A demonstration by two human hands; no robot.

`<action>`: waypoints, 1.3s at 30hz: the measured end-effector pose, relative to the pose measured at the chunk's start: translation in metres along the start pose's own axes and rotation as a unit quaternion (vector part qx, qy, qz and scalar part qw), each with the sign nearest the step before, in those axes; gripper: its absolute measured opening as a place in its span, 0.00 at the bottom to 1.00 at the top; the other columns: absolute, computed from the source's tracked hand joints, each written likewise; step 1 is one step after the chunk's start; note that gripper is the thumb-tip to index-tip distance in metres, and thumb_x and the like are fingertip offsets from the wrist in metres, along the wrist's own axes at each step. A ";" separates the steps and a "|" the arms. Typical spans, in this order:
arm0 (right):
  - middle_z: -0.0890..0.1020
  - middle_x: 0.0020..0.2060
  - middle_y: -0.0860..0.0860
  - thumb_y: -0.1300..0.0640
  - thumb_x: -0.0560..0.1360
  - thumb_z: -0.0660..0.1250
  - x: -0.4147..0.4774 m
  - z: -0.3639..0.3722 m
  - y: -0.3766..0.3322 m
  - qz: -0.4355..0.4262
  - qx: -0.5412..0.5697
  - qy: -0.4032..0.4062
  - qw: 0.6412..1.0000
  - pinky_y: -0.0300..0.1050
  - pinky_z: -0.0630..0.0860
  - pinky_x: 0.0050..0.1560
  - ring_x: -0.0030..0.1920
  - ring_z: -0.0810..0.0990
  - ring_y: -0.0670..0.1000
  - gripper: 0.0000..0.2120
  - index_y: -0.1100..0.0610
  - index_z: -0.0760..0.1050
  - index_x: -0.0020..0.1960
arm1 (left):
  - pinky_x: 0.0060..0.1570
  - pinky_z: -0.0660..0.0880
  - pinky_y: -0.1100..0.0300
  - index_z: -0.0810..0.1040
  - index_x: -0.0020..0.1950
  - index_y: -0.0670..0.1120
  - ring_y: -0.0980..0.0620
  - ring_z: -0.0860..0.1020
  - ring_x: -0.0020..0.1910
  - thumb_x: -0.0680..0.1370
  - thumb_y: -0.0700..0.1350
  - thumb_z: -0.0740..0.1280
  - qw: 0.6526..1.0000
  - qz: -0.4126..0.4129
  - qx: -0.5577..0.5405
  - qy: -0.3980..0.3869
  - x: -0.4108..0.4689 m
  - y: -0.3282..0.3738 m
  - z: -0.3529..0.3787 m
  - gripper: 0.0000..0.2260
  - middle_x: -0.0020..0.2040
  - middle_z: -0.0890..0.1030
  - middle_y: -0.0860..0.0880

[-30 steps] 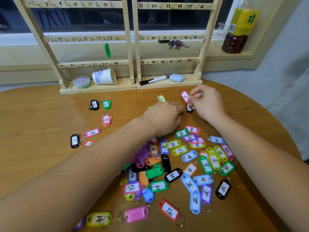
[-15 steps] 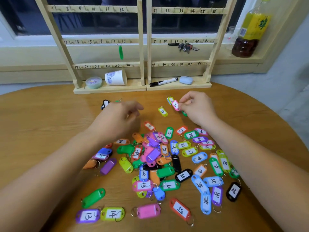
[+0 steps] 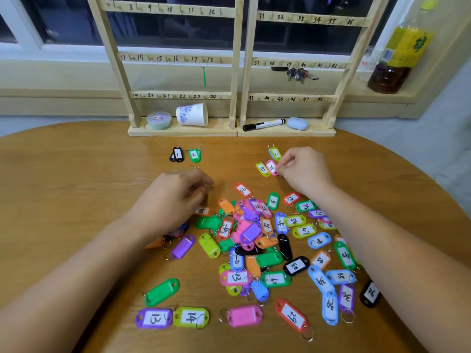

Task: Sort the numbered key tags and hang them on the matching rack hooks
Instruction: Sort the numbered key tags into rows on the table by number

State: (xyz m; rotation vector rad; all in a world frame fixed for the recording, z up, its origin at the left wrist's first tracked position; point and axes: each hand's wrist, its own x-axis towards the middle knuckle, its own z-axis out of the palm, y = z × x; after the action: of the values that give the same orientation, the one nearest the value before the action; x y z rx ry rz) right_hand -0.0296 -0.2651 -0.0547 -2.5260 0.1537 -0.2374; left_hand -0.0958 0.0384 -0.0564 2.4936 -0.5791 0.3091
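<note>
Tag 16 (image 3: 272,167), pink, is pinched at its edge by the R hand (image 3: 303,171), thumb + forefinger closed on it. It lies just past the fingertips, on the side toward the L hand (image 3: 175,200), side by side w/ yellow tag 15 (image 3: 262,169). Both long axes point roughly at the rack (image 3: 239,72). Its hook 16 (image 3: 175,59) is well beyond the grip and across to the L. L hand is curled; can't tell if it holds anything. Likely sorting, not hanging yet.

Pink tag 16 (image 3: 271,167), yellow tag 15 (image 3: 262,169) (black numerals).
</note>
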 end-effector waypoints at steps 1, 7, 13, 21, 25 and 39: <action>0.84 0.38 0.44 0.58 0.76 0.75 0.000 0.000 -0.001 -0.002 0.001 0.001 1.000 0.43 0.75 0.42 0.47 0.84 0.47 0.07 0.51 0.84 0.39 | 0.52 0.77 0.55 0.86 0.59 0.51 0.55 0.82 0.48 0.81 0.41 0.71 1.000 0.005 0.001 0.000 0.000 -0.001 0.001 0.09 0.48 0.87 0.56; 0.85 0.37 0.44 0.56 0.77 0.73 0.000 -0.007 -0.002 -0.014 0.000 0.010 1.000 0.41 0.75 0.41 0.45 0.84 0.46 0.08 0.51 0.84 0.38 | 0.53 0.78 0.53 0.86 0.58 0.51 0.52 0.81 0.50 0.81 0.41 0.70 1.000 0.020 0.007 -0.008 -0.001 -0.003 0.002 0.09 0.49 0.86 0.55; 0.85 0.36 0.44 0.58 0.76 0.69 0.005 -0.029 0.006 -0.004 0.004 0.058 0.998 0.42 0.73 0.44 0.44 0.83 0.47 0.08 0.52 0.84 0.40 | 0.51 0.75 0.59 0.86 0.58 0.53 0.56 0.79 0.49 0.82 0.42 0.71 1.000 0.013 0.007 0.000 -0.002 -0.004 -0.002 0.08 0.48 0.84 0.59; 0.85 0.40 0.46 0.59 0.80 0.68 -0.005 -0.017 -0.004 -0.062 -0.027 0.026 0.997 0.41 0.76 0.41 0.44 0.83 0.47 0.09 0.49 0.83 0.45 | 0.53 0.76 0.56 0.85 0.59 0.53 0.55 0.80 0.51 0.82 0.44 0.71 1.000 -0.002 0.006 -0.002 -0.008 -0.004 -0.005 0.08 0.49 0.85 0.58; 0.81 0.58 0.49 0.67 0.81 0.62 -0.015 -0.010 0.002 -0.150 -0.142 -0.016 0.978 0.55 0.75 0.61 0.59 0.74 0.54 0.21 0.47 0.84 0.64 | 0.53 0.77 0.57 0.85 0.60 0.54 0.56 0.80 0.53 0.83 0.45 0.70 1.000 -0.005 0.004 -0.003 -0.011 -0.006 -0.009 0.09 0.51 0.85 0.59; 0.82 0.52 0.47 0.66 0.80 0.64 -0.046 -0.062 0.009 -0.125 0.017 0.095 0.988 0.42 0.73 0.56 0.53 0.80 0.48 0.19 0.49 0.85 0.63 | 0.50 0.72 0.71 0.84 0.62 0.59 0.61 0.81 0.53 0.83 0.48 0.70 0.999 -0.032 -0.022 -0.015 -0.031 0.002 -0.029 0.10 0.51 0.84 0.63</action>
State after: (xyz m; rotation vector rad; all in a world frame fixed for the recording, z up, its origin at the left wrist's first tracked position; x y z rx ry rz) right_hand -0.0872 -0.2995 -0.0159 -2.4833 -0.0931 -0.5755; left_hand -0.1270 0.0638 -0.0425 2.4733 -0.5129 0.2319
